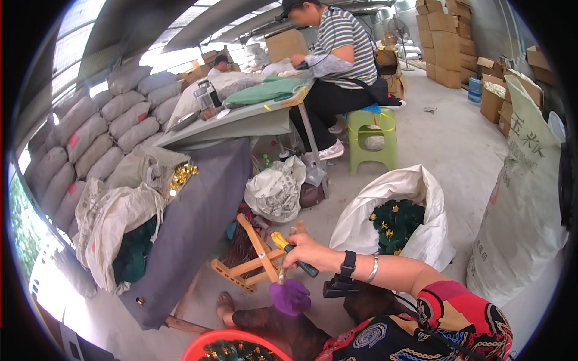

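Observation:
My right hand (299,250) is closed round a hand tool with a yellow end (279,240) and a dark green handle (307,268); its exact kind does not show. A black strap and a bracelet are on that wrist. Just below the fingers is a rounded purple piece (291,298), soft-looking, with a pale stem-like part above it. Whether the hand touches it is unclear. Close beside the hand stands a slatted wooden frame (260,256). My left hand is out of sight. At the lower edge a red basin (191,348) holds dark green and gold pieces.
A white sack (438,231) of green and gold pieces stands open to the right, a tall full sack (512,204) beyond it. Left, a grey-draped table (180,240) bears another open sack (108,222). Ahead, a co-worker (349,48) sits on a green stool (372,141) at a table.

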A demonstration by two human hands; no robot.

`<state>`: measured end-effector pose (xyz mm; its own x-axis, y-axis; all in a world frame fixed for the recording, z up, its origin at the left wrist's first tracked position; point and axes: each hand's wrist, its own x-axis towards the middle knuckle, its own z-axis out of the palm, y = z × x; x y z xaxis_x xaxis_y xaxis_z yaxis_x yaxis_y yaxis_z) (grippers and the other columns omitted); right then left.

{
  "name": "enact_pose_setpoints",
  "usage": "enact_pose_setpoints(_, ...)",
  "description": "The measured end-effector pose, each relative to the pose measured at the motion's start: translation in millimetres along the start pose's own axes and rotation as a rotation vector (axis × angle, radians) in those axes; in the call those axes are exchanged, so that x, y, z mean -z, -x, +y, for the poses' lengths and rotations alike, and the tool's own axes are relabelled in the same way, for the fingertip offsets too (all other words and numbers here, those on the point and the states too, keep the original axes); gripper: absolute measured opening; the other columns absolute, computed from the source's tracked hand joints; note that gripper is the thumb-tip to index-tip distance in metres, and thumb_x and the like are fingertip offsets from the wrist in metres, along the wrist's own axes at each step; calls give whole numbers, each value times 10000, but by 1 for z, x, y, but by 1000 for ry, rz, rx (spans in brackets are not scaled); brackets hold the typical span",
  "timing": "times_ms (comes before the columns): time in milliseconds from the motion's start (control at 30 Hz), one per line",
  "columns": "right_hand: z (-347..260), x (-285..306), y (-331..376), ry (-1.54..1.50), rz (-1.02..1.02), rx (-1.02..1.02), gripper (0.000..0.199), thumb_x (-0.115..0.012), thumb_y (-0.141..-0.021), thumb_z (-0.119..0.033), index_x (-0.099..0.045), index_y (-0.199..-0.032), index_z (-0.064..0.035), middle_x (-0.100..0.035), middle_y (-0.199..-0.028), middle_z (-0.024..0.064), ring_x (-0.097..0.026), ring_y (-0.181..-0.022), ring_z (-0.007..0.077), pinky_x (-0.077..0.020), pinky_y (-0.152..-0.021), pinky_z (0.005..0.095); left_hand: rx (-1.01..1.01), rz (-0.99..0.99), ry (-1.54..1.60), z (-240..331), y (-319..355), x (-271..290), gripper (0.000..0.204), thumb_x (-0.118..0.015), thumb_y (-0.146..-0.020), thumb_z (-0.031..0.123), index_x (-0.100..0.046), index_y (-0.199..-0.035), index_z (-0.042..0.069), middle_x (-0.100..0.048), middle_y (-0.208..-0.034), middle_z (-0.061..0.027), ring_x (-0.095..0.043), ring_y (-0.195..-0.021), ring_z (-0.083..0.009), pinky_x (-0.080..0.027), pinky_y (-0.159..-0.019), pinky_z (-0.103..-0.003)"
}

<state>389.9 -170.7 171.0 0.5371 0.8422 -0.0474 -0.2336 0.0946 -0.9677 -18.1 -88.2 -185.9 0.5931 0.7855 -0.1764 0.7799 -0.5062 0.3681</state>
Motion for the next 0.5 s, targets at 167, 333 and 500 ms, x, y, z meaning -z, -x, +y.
enact_pose_setpoints(167, 19, -7, 9, -38, -2, -54, 330, -649, -639, 29, -550, -948, 90, -573, -697, 84, -562, -570, 144, -426, -501, 263, 42, 21, 49, 5, 12, 6, 220, -498, -844, 211, -678, -957, 154, -659, -841, -163, -627, -735, -346, -492, -649, -447)
enact_pose_setpoints(333, 30, -6, 7, -121, 28, -63, 400, -646, -627, 60, -556, -1016, 79, -582, -681, 74, -566, -562, 134, -434, -505, 271, 128, 367, 237, 5, 16, 24, 197, -598, -773, 227, -645, -852, 54, -616, -762, -184, -597, -663, -371, -477, -593, -457)
enact_pose_setpoints(500, 29, 1, 4, -17, 113, 20, 336, -665, -652, 3, -563, -967, 54, -572, -720, 46, -547, -589, 112, -428, -528, 248, 179, 707, 471, 21, -35, 94, 186, -611, -785, 63, -606, -947, -28, -627, -873, -166, -598, -783, -273, -472, -742, -364)
